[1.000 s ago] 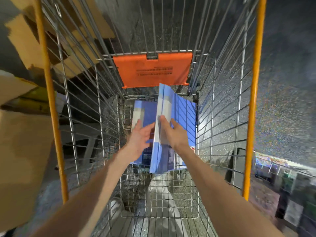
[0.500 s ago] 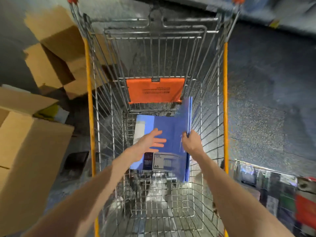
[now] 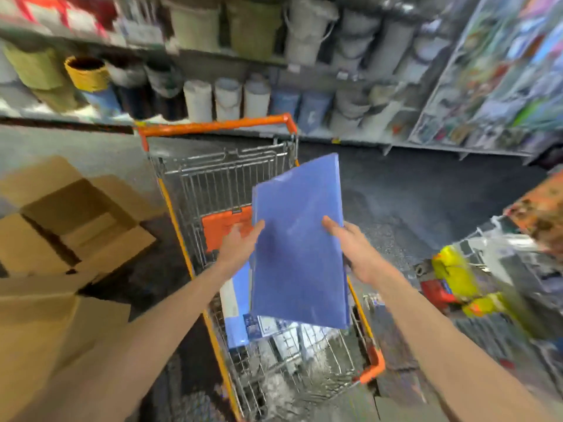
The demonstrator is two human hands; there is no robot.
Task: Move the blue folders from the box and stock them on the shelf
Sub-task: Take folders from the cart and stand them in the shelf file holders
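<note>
Blue folder (image 3: 298, 254) held over the cart (image 3: 213, 127)!
Left hand (image 3: 240, 245) and right hand (image 3: 355, 252) pinch its side edges; more folders (image 3: 236, 318) below, label print unreadable; cardboard boxes (image 3: 76, 214) left, basket shelf (image 3: 231, 59) beyond.

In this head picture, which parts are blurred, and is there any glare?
Head view: the shelf goods and the yellow packs at right are smeared by motion blur; the blue folder is sharper, with faint glare near its top.
</note>
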